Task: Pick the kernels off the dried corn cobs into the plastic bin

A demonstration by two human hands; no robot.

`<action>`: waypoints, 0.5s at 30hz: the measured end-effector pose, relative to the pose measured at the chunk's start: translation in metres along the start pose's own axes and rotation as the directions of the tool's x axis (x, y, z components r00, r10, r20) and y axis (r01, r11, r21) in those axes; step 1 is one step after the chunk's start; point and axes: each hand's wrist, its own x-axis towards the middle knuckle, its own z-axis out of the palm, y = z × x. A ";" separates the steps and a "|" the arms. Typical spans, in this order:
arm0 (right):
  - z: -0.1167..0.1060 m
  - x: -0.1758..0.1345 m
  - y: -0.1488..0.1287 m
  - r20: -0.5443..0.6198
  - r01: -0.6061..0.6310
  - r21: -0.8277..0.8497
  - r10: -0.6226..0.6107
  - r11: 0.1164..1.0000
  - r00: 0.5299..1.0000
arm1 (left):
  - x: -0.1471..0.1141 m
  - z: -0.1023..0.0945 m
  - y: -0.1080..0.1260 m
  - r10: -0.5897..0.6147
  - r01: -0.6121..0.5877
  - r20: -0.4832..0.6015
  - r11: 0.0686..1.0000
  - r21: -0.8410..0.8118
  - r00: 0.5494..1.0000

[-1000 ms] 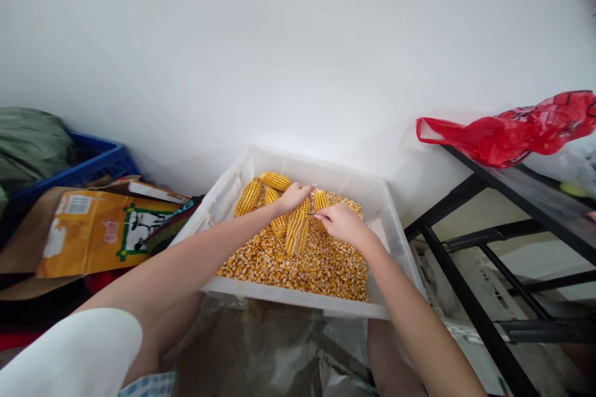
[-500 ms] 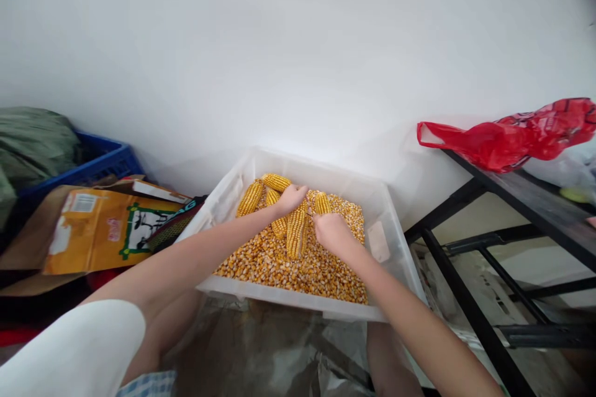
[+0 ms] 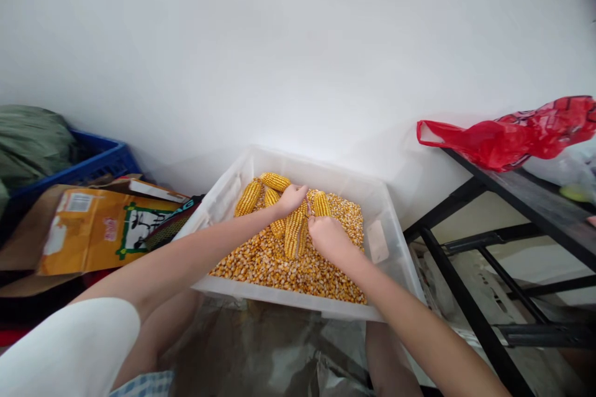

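A corn cob (image 3: 293,239) is gripped near its upper end by my left hand (image 3: 292,198), and a pale strip runs down its side where kernels are gone. Close against its right side is my right hand (image 3: 327,234), fingers closed; what they hold, if anything, is too small to make out. Other yellow cobs lie around: one at the left (image 3: 248,197), one at the back (image 3: 275,182), and one behind my right hand (image 3: 321,203). All rest on loose corn kernels (image 3: 279,276) inside a translucent plastic bin (image 3: 326,305).
A torn orange cardboard box (image 3: 88,229) and a blue crate (image 3: 105,158) with a green bag stand at the left. To the right is a black metal frame (image 3: 459,285) topped by a red plastic bag (image 3: 503,139). A white wall rises behind the bin.
My right hand has shifted slightly left, closer to the held cob. My left hand keeps its hold, and the view has moved a little.
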 end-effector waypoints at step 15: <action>-0.015 -0.003 0.010 0.076 0.006 0.065 -0.011 0.998 0.997 | -0.003 0.010 0.006 0.075 -0.078 0.090 0.996 0.032 0.993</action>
